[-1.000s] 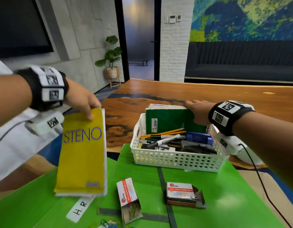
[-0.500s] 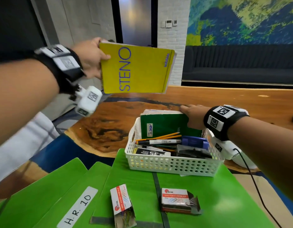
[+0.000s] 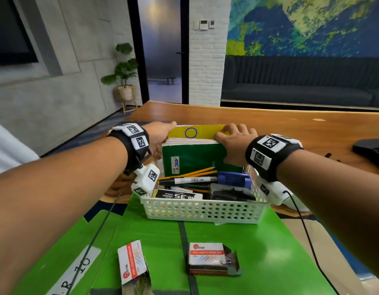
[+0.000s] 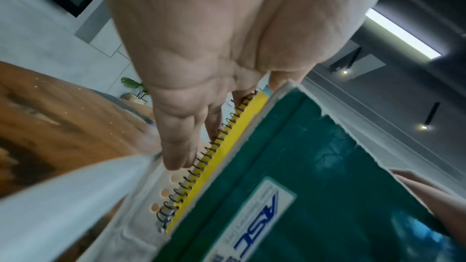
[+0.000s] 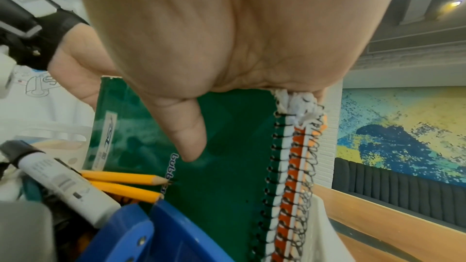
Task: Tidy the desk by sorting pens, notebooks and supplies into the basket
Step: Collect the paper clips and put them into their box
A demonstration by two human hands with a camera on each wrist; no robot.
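The yellow notebook is standing upright at the back of the white basket, behind the green notebook. The left hand is gripping its spiral edge, while the right hand is clasping the notebooks' tops.

Back of the white basket is packed — upright notebooks wedged against its far wall; pencils, a marker fill the front. Open green folder — two clip boxes.
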